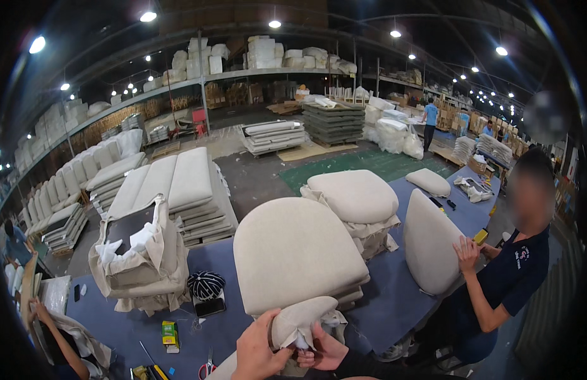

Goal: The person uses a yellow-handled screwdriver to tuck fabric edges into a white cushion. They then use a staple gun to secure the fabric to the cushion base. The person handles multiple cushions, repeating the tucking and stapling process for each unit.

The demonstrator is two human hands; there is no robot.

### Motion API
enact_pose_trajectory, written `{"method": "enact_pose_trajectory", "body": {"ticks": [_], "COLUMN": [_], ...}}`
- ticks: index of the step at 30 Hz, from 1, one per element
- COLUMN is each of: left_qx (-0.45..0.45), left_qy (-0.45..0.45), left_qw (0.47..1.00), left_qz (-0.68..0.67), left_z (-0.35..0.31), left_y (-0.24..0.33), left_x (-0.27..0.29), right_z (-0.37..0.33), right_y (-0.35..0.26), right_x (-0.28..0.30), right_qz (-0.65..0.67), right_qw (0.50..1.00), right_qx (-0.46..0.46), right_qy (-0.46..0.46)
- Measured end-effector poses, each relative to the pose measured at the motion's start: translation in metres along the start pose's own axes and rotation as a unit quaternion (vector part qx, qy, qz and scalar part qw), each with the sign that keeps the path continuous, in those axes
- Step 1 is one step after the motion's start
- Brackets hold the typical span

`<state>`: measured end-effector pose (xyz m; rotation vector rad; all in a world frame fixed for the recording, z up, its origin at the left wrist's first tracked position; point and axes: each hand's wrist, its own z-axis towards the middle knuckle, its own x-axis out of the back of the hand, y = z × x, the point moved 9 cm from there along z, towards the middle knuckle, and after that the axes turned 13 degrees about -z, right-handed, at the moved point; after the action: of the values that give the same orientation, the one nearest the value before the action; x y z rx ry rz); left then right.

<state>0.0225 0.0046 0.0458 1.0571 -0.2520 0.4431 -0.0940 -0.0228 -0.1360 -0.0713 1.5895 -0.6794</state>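
Observation:
In front of me is a small beige fabric-covered pad (301, 316) with loose edges and a bit of white stuffing at its lower side. My left hand (258, 348) grips its left edge, thumb and fingers closed on the cloth. My right hand (325, 352) pinches the fabric on the lower right, fingertips close to the left ones. Just beyond the pad, a stack of rounded beige seat cushions (293, 253) stands on the blue-covered table (211, 263). Exactly what lies between the fingertips is hidden.
Left on the table are a green-yellow box (170, 335), red-handled scissors (207, 367), a striped cap (205, 285) and a cushion pile (141, 259). To the right a co-worker (505, 272) holds a large beige panel (433, 247). Another cushion stack (353, 199) stands behind.

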Motion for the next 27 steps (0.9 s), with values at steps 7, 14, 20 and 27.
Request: {"method": "enact_pose_trajectory", "body": {"ticks": [7,14,20,27], "left_qx": [-0.019,0.015,-0.006,-0.047], "left_qy": [-0.036,0.009,0.027,0.049], "left_qw": [0.999,0.999,0.987,0.989], "left_qz": [0.006,-0.031,-0.161,-0.13], "left_z": [0.012,0.02,0.023,0.026], "left_y": [-0.016,-0.025,-0.045,-0.051], "left_x": [-0.013,0.014,0.016,0.008], "right_z": [-0.026,-0.019,0.006,0.032], "right_y": [-0.01,-0.04,-0.036,-0.041], "right_x": [0.003,-0.034,-0.044,-0.009], "right_qz": [-0.099,-0.247,-0.093,-0.187], "right_qw": [0.98,0.957,0.991,0.95], "right_qx": [-0.032,0.062,0.044,0.179], "right_qy": [0.168,0.136,0.087,0.173]}}
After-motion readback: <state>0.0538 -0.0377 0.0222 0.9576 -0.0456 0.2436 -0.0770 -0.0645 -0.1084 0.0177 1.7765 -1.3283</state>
